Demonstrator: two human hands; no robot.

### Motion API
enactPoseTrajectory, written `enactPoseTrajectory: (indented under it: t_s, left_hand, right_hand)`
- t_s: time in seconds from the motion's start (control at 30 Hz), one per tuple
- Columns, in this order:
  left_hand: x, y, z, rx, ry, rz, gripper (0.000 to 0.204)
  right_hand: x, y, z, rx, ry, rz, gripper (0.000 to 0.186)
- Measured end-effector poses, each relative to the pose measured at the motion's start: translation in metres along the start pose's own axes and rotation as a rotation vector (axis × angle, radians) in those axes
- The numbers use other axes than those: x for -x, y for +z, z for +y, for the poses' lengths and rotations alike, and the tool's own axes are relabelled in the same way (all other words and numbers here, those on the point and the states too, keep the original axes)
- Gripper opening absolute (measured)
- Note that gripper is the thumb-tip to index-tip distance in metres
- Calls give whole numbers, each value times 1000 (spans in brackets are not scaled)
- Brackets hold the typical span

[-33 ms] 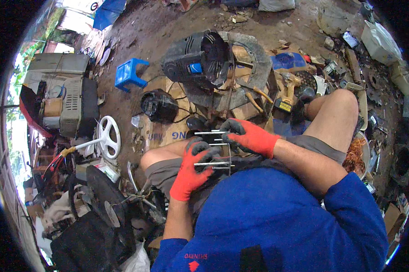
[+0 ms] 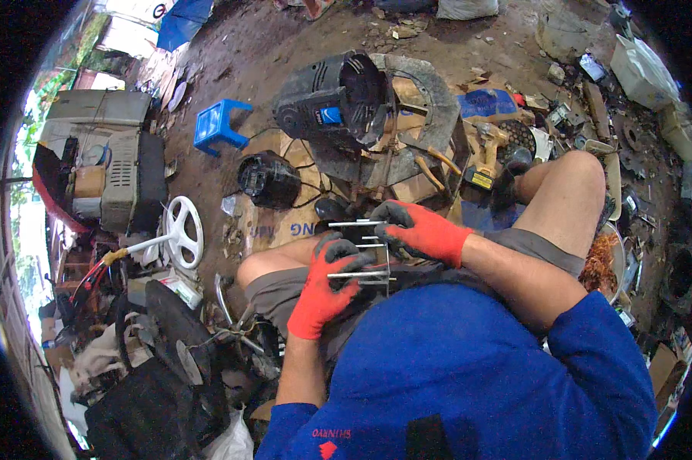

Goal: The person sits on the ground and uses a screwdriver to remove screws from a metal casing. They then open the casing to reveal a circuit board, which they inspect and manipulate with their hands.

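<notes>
Over my lap I hold a metal frame [image 2: 387, 274], a thin plate with several slim silver rods sticking out to the left. My left hand [image 2: 327, 287], in a red glove with dark fingers, has its fingers curled about the rods on the near side. In a matching glove, my right hand [image 2: 430, 234] grips the frame's far end, with thumb and fingers closed by the topmost rod [image 2: 354, 223]. My fingers hide part of the plate and the rod ends.
Ahead lie a black plastic housing [image 2: 308, 115], a round black part [image 2: 269, 180], orange-handled pliers [image 2: 440, 165] and a yellow cordless drill [image 2: 486, 149]. A blue stool [image 2: 222, 125] and white wheel [image 2: 185, 232] are left. A bowl of copper-coloured wire [image 2: 603, 261] sits right.
</notes>
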State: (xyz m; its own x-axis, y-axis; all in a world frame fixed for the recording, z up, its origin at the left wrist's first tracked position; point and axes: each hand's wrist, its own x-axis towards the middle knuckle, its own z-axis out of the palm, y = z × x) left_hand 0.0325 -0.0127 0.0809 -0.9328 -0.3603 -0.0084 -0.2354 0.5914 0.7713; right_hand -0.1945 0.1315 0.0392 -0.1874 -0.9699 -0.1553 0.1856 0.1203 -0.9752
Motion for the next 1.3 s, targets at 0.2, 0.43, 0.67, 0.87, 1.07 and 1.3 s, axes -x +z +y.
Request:
enactPoseTrajectory:
  t_s: [0.2, 0.43, 0.67, 0.87, 1.07, 1.3]
  left_hand:
    - [22, 13, -14, 327, -394, 100, 40]
    - [26, 11, -28, 300, -369, 243, 40]
    - [18, 13, -25, 336, -395, 187, 44]
    - [15, 14, -36, 473, -244, 104, 52]
    - [9, 12, -31, 460, -222, 33, 58]
    - [6, 14, -26, 594, -227, 18, 59]
  right_hand:
    - [12, -7, -9, 214, 23, 61, 56]
    - [10, -4, 10, 177, 25, -173, 55]
    - [11, 8, 17, 73, -34, 58, 54]
    - [19, 6, 3, 376, -52, 155, 39]
    - [20, 3, 2, 658, -180, 70, 43]
    - [23, 8, -9, 687, -194, 77, 44]
